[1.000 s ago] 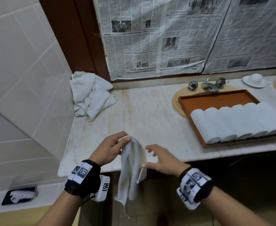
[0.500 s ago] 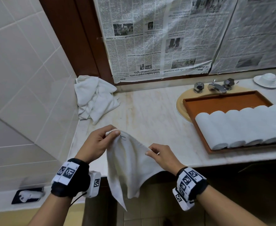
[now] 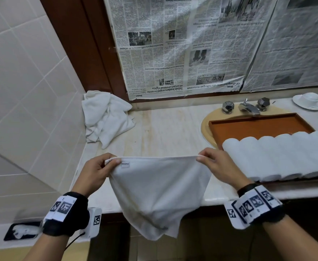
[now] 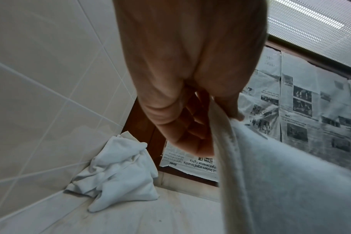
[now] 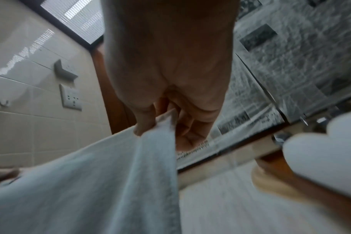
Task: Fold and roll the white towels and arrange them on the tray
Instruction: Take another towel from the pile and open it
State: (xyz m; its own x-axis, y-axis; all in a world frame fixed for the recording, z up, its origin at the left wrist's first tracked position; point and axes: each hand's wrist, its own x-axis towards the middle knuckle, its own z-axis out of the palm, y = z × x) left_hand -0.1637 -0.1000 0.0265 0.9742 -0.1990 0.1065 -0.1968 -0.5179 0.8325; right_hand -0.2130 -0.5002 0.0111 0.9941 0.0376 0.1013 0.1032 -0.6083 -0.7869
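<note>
Above the front edge of the pale marble desk (image 3: 173, 132), the white terry towel (image 3: 158, 193) hangs stretched between the hands, left hand (image 3: 96, 172) and right hand (image 3: 218, 166) each pinching a top corner. It should land flat and square, beside the brown wooden tray (image 3: 258, 123) of rolled white towels (image 3: 278, 157).

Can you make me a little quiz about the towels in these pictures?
1. True or false: the left hand and right hand each pinch a top corner of the spread towel.
2. Where is the crumpled towel pile? A) on the tray B) in the counter's corner by the tiled wall C) on the floor
3. Fill in: the rolled towels lie side by side on the orange ____.

Key: 1 true; 2 B; 3 tray.
</note>
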